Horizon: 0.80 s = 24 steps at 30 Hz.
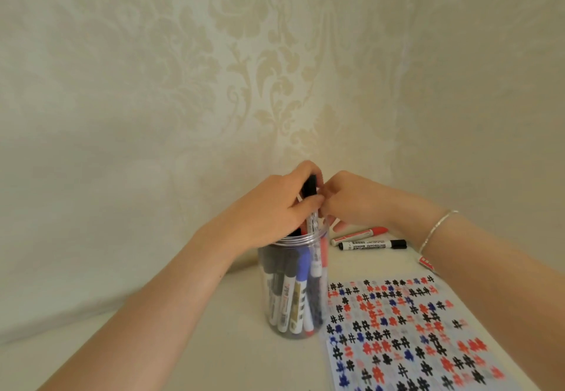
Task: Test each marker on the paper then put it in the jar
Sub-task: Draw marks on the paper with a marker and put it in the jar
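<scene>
A clear plastic jar [275, 326] stands on the table, filled with several capped markers, black, blue and red. Over its mouth my left hand [275, 210] grips a black-capped marker [312, 207] that stands upright, its lower end inside the jar's rim. My right hand [351, 199] is right beside it, fingertips touching the marker just below its cap. To the right of the jar lies the paper [406, 335], covered in black, blue and red hash marks.
Behind my right hand a red marker [360, 234] and a black marker [374, 244] lie on the table. A small red and white object [426, 262] peeks out under my right wrist. A patterned cream wall rises just behind the table.
</scene>
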Motion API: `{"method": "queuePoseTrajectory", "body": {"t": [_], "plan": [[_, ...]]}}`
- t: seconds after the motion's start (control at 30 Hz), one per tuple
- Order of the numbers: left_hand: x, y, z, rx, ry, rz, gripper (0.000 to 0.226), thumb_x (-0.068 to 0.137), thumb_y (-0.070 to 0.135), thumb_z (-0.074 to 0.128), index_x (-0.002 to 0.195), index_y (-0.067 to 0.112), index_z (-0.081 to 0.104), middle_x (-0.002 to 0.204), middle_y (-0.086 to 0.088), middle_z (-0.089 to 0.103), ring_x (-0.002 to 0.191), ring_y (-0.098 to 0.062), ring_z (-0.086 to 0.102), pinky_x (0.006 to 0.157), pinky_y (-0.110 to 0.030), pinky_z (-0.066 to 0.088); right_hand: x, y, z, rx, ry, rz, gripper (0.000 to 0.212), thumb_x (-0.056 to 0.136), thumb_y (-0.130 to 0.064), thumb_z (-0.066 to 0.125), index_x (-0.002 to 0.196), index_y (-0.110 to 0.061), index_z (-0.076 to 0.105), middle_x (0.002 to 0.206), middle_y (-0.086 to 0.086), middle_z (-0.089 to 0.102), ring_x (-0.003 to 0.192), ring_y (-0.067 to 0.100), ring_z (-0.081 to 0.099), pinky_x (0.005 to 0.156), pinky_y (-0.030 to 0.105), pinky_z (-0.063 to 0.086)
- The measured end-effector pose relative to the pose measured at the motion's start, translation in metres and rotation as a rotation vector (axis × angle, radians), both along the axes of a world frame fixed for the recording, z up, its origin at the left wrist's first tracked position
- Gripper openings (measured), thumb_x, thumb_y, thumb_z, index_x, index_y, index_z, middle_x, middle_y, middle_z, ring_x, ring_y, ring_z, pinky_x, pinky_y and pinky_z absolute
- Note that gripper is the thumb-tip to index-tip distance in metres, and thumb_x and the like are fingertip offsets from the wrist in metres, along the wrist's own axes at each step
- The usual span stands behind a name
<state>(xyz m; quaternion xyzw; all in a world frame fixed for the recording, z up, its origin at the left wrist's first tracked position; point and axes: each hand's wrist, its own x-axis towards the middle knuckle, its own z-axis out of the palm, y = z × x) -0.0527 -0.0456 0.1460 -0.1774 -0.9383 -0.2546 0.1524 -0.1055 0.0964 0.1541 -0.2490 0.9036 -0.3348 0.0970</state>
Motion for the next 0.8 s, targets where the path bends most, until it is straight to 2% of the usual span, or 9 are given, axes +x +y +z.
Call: {"method": "queuePoseTrajectory", "body": {"t": [0.07,0.13,0.2,0.3,0.47,0.53,0.6,0.7,0.8], "plan": [[0.002,-0.002,-0.002,0.042,-0.02,-0.01,0.012,0.099,0.028,0.045,0.106,0.028,0.055,0.094,0.004,0.068,0.074,-0.01,0.066,0.07,-0.031,0.056,-0.001,0.003,-0.003,-0.034,-0.021,0.008,0.025,0.089,-0.002,0.046,0.101,0.0,0.068,0.099,0.015,0.071,0.092,0.024,0.069,0.08,0.036,0.059],[0.005,-0.007,0.002,0.208,-0.077,-0.033,0.02,0.099,0.024,0.046,0.102,0.023,0.066,0.096,0.005,0.067,0.076,-0.011,0.069,0.073,-0.029,0.056,-0.002,0.006,-0.005,-0.097,-0.043,0.019,0.025,0.09,-0.001,0.047,0.103,-0.004,0.069,0.101,0.013,0.071,0.092,0.023,0.069,0.081,0.033,0.058],[0.006,-0.014,0.007,0.244,-0.147,-0.056,0.018,0.096,0.021,0.053,0.097,0.023,0.072,0.093,0.008,0.068,0.079,-0.011,0.07,0.075,-0.026,0.056,-0.002,0.009,-0.004,-0.158,-0.06,0.019,0.024,0.091,-0.003,0.049,0.104,-0.01,0.069,0.1,0.012,0.071,0.09,0.023,0.07,0.081,0.032,0.058],[0.002,-0.013,0.006,0.147,-0.254,-0.056,0.007,0.087,0.023,0.068,0.09,0.029,0.07,0.086,0.01,0.073,0.079,-0.008,0.07,0.078,-0.021,0.053,-0.005,0.013,-0.004,-0.21,-0.113,0.043,0.024,0.09,-0.002,0.053,0.105,-0.01,0.068,0.101,0.015,0.071,0.092,0.028,0.071,0.085,0.039,0.057],[-0.007,-0.005,0.014,0.084,-0.399,-0.02,0.003,0.083,0.02,0.073,0.082,0.017,0.074,0.084,0.004,0.075,0.074,-0.003,0.066,0.071,-0.017,0.053,-0.012,0.022,-0.01,-0.327,-0.27,0.088,0.022,0.089,-0.004,0.059,0.107,-0.012,0.069,0.101,0.014,0.073,0.096,0.03,0.07,0.086,0.041,0.057],[-0.011,-0.005,0.017,-0.009,-0.473,-0.014,0.007,0.082,0.02,0.073,0.076,0.023,0.074,0.076,0.012,0.073,0.07,0.001,0.063,0.071,-0.02,0.053,-0.017,0.026,-0.015,-0.392,-0.339,0.114,0.022,0.089,-0.006,0.06,0.109,-0.012,0.069,0.104,0.013,0.072,0.095,0.029,0.069,0.086,0.039,0.057],[-0.014,-0.003,0.013,-0.187,-0.459,0.02,0.007,0.08,0.026,0.074,0.073,0.028,0.074,0.064,0.023,0.066,0.066,0.004,0.058,0.07,-0.021,0.049,-0.022,0.029,-0.022,-0.456,-0.402,0.127,0.023,0.089,-0.006,0.062,0.109,-0.013,0.069,0.106,0.013,0.07,0.092,0.026,0.067,0.086,0.039,0.056],[-0.014,0.0,0.009,-0.215,-0.429,0.038,0.005,0.076,0.033,0.077,0.076,0.028,0.076,0.061,0.025,0.063,0.07,-0.001,0.058,0.073,-0.025,0.048,-0.027,0.032,-0.028,-0.518,-0.444,0.167,0.022,0.088,-0.008,0.063,0.108,-0.012,0.069,0.105,0.013,0.07,0.09,0.024,0.067,0.087,0.039,0.055],[-0.013,0.001,0.01,-0.192,-0.475,0.012,0.009,0.076,0.032,0.078,0.07,0.027,0.073,0.061,0.021,0.063,0.069,-0.002,0.058,0.075,-0.028,0.049,-0.039,0.032,-0.044,-0.648,-0.332,-0.046,0.016,0.087,0.0,0.06,0.101,-0.004,0.068,0.097,0.018,0.07,0.079,0.022,0.067,0.077,0.032,0.057]]}}
